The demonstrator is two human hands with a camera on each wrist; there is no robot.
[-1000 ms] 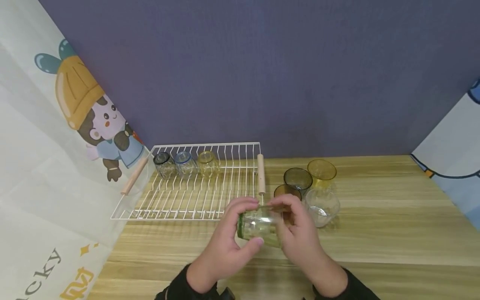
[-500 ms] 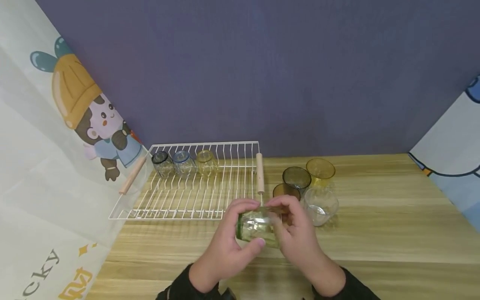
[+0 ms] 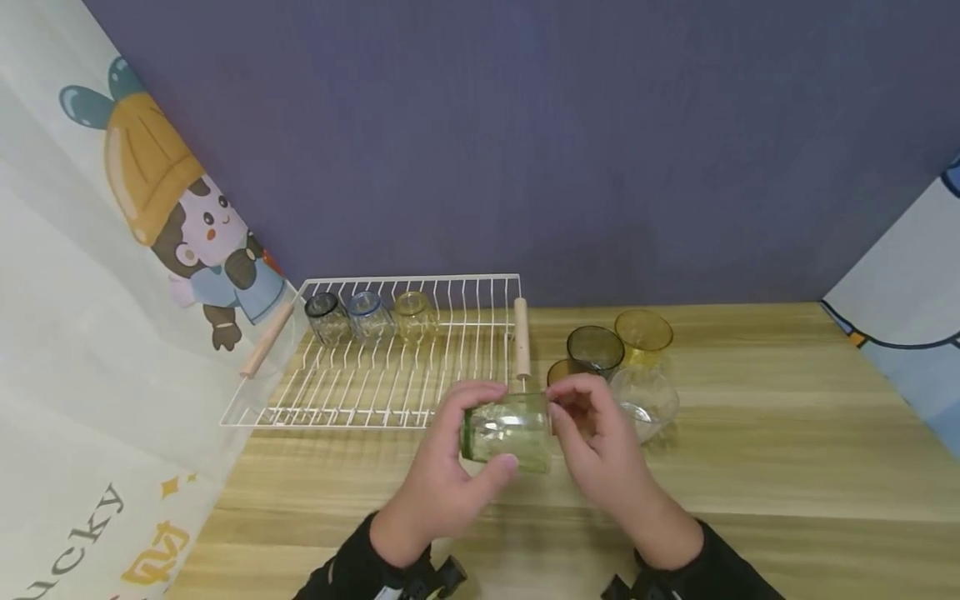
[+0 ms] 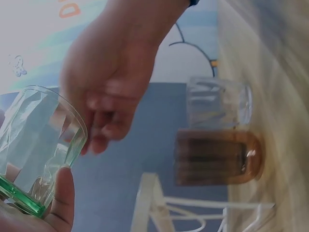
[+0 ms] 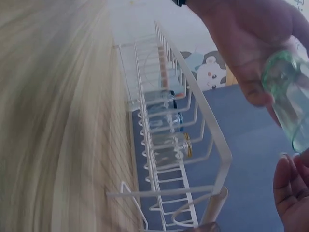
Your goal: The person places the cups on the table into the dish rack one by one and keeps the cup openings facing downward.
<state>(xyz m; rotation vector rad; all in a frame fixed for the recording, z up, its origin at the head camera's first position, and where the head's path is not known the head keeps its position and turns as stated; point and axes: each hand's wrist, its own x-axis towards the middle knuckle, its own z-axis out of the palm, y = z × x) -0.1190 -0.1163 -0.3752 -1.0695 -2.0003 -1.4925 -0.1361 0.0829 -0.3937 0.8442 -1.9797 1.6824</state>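
My left hand (image 3: 450, 475) grips a faceted green drinking glass (image 3: 510, 433) around its thick base, thumb along the near side. The glass lies on its side above the table, its rim facing right. In the left wrist view the left thumb (image 4: 63, 193) presses the wall beside the dark green base. My right hand (image 3: 600, 454) is right beside the rim, with loosely curled fingers and thumb and index tips close together. The right wrist view shows the right fingers (image 5: 289, 188) just below the rim of the glass (image 5: 294, 106).
A white wire dish rack (image 3: 322, 428) with wooden handles stands at the left, holding dark-, blue- and yellow-tinted glasses (image 3: 415, 318). Right of it stand grey (image 3: 596, 348), yellow (image 3: 643, 332), clear (image 3: 652, 404) and brown (image 4: 212, 157) glasses. A purple-blue panel (image 3: 600, 150) rises behind the table.
My right hand has shifted slightly right, off the rim that its thumb overlapped before. The left hand and green glass have moved a little left and up in view, uncovering more of the glass.
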